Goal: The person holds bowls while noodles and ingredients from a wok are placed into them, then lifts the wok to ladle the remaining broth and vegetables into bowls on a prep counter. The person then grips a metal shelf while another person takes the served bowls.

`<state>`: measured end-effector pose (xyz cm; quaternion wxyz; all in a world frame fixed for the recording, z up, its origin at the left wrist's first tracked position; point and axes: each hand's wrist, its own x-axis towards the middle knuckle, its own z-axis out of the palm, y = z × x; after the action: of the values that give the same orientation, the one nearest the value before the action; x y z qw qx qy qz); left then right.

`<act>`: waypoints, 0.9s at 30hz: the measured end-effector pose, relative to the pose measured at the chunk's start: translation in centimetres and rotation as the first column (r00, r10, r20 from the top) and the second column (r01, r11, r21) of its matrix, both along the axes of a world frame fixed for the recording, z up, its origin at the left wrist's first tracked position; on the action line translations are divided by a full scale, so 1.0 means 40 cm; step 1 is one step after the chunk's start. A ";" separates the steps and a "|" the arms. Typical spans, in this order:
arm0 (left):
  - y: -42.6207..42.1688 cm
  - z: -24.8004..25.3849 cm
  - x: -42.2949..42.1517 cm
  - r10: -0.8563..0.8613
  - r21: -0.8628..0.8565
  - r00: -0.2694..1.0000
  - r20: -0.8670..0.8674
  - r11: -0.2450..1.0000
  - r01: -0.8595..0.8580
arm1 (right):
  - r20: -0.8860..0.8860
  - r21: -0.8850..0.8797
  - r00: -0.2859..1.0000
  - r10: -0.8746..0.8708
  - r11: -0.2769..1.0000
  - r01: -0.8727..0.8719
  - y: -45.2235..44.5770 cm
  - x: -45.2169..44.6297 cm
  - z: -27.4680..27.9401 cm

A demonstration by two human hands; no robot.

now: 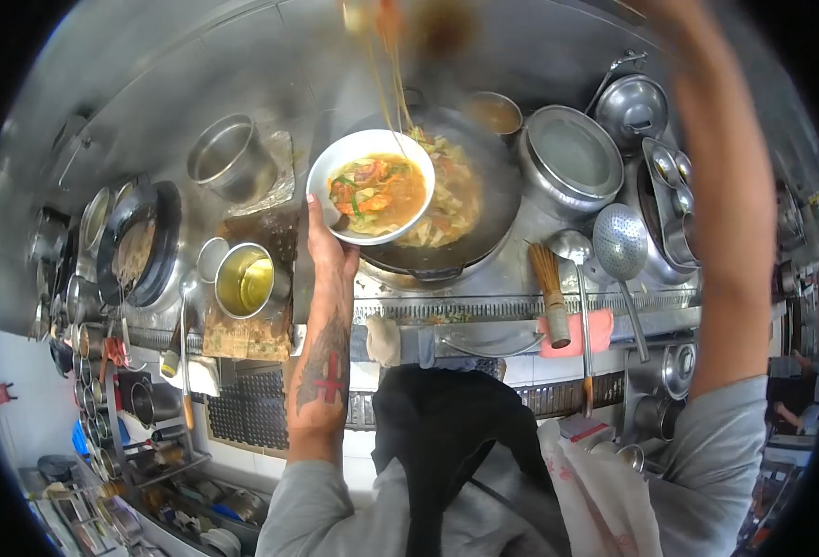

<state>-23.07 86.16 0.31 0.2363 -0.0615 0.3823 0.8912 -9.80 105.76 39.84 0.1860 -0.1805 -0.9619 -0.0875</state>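
Note:
A white bowl [317, 176] of orange soup with vegetables and noodles is in my left hand [324, 239], which grips it by its lower left rim. Behind and to the right of the bowl sits a large dark wok [500, 200] with more noodles and broth in it. Long noodles hang down from the top edge of the view toward the bowl and wok, blurred at their upper end. My right arm reaches up past the top right edge, and its hand is out of sight.
Left of the wok are an empty metal pot [233, 162] and a pot of yellow oil [245, 280]. To the right stand a lidded pot [573, 153], a bamboo brush [550, 288], a ladle [572, 249] and a perforated skimmer [621, 243]. A pink cloth [593, 332] lies at the front edge.

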 end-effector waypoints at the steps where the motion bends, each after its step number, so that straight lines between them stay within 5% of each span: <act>1: -0.004 0.006 0.011 -0.021 0.019 1.000 0.007 1.000 0.021 | 0.156 -0.212 0.982 0.108 0.974 -0.074 0.020 -0.047 -0.096; 2: -0.006 0.015 0.024 -0.012 0.019 1.000 0.006 1.000 0.012 | 0.284 -0.423 0.928 0.240 0.900 -0.104 0.031 -0.083 -0.188; 4: -0.006 0.033 0.054 -0.069 0.028 0.997 0.018 0.997 0.069 | 0.388 -0.136 0.826 0.409 0.912 -0.387 0.005 -0.117 -0.331; 8: -0.015 0.019 0.071 -0.088 0.039 0.996 0.009 0.995 0.088 | 0.491 -0.155 0.813 0.312 0.950 -0.271 -0.043 -0.091 -0.376; 10: -0.031 0.009 0.075 -0.091 0.055 0.996 0.000 0.994 0.091 | 0.353 -0.160 0.859 0.370 0.929 -0.334 0.006 -0.077 -0.346; 12: -0.047 -0.002 0.083 -0.086 0.072 0.996 -0.021 0.994 0.087 | 0.436 -0.214 0.857 0.277 0.956 -0.200 0.017 -0.069 -0.331; 14: -0.062 0.004 0.092 -0.077 0.063 0.997 -0.020 0.995 0.078 | 0.308 -0.402 0.890 0.336 0.894 -0.198 0.023 -0.056 -0.395; 16: -0.084 0.000 0.103 -0.073 0.048 0.997 -0.020 0.996 0.074 | 0.379 -0.494 0.814 0.440 0.840 -0.224 0.015 -0.040 -0.483; 19: -0.135 -0.026 0.112 -0.074 0.076 0.997 -0.030 0.994 0.076 | 0.138 -0.640 0.912 0.386 0.737 -0.215 0.059 -0.002 -0.547; 21: -0.177 -0.025 0.129 -0.053 0.063 0.998 -0.033 0.996 0.056 | 0.020 -0.643 0.993 0.120 0.762 -0.079 0.127 0.027 -0.577; 22: -0.204 -0.024 0.135 -0.043 0.056 0.998 -0.036 0.997 0.045 | 0.016 -0.636 0.993 0.116 0.767 -0.080 0.163 0.031 -0.621; 24: -0.255 -0.013 0.160 0.023 -0.004 0.999 -0.032 1.000 -0.023 | 0.190 -0.316 0.982 -0.018 0.946 0.079 0.227 0.029 -0.747; 27: -0.345 -0.010 0.185 0.037 -0.083 0.998 -0.041 0.996 -0.040 | 0.380 -0.089 0.924 0.042 0.996 -0.008 0.252 -0.011 -0.864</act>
<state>-15.65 72.35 -0.08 0.2087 -0.0612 0.4224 0.8799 -10.26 115.85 5.28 -0.0115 -0.1555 -0.9848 -0.0770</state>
